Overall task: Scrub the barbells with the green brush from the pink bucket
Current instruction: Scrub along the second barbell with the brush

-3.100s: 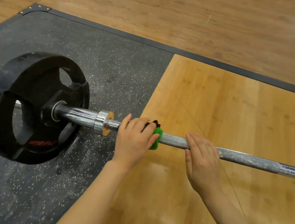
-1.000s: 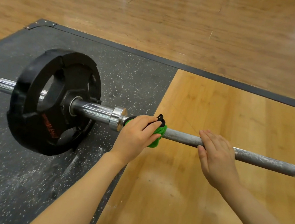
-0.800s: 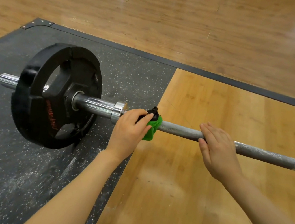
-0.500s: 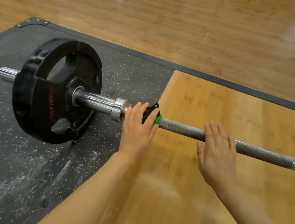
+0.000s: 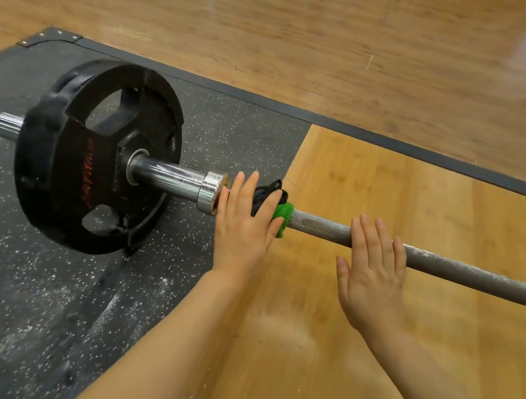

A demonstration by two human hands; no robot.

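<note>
The scrubbing step is under way. Nearest, the right hand (image 5: 371,272) lies flat with straight fingers on the barbell (image 5: 432,262), steadying it and holding nothing. The left hand (image 5: 246,225) presses the green brush (image 5: 283,215) onto the shaft just beside the chrome collar (image 5: 210,192), fingers mostly straight over it; whether the thumb curls under is hidden. The shaft looks dull, knurled and chalk-flecked, the sleeve polished. Next, the brush likely needs working rightward along the knurling. Beyond stands a black weight plate (image 5: 92,155) on the speckled rubber mat (image 5: 23,284).
</note>
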